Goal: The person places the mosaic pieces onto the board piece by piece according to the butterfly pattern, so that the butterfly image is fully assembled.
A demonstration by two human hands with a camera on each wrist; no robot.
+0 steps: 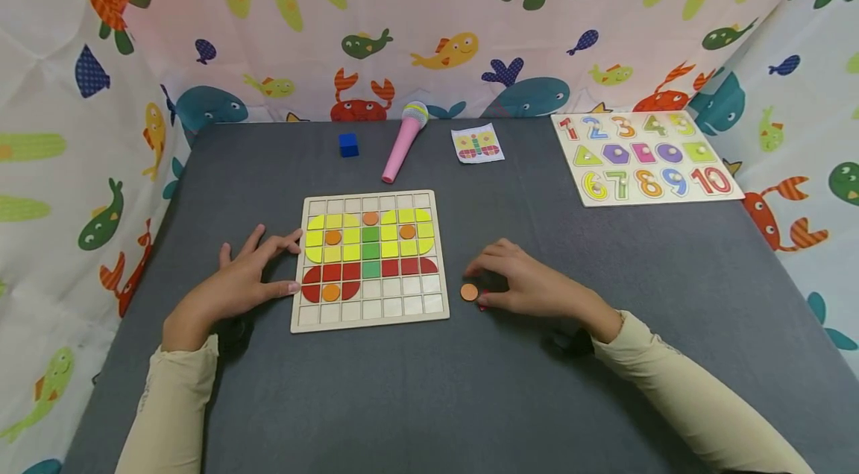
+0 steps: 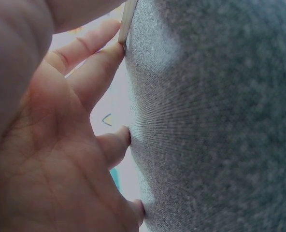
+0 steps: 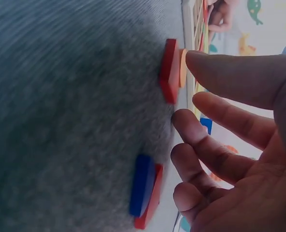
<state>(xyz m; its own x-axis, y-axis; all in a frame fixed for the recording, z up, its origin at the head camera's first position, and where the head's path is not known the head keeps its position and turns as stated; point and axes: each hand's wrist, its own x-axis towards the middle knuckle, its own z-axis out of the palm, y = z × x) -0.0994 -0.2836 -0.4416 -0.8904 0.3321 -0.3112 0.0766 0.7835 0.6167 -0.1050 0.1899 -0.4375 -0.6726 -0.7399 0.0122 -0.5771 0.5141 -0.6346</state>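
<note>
A wooden grid board (image 1: 370,324) lies on the dark table, holding yellow, green, red and orange pieces in a butterfly-like pattern. My left hand (image 1: 244,280) is spread at its left side, thumb and a fingertip touching the edge. To the board's right, my right hand (image 1: 530,282) is low over the table, fingers loosely bent and apart. Close by its thumb lies an orange disc (image 1: 469,292). In the right wrist view the disc is beside a red piece (image 3: 169,72); whether the thumb touches it I cannot tell. A blue piece (image 3: 142,186) lies by another red piece (image 3: 153,203).
Behind the board stand a blue cube (image 1: 348,145), a pink toy microphone (image 1: 405,142) and a small butterfly picture card (image 1: 477,144). A number and shape puzzle board (image 1: 570,153) is at the back right. Printed cloth (image 1: 403,4) hangs around the table.
</note>
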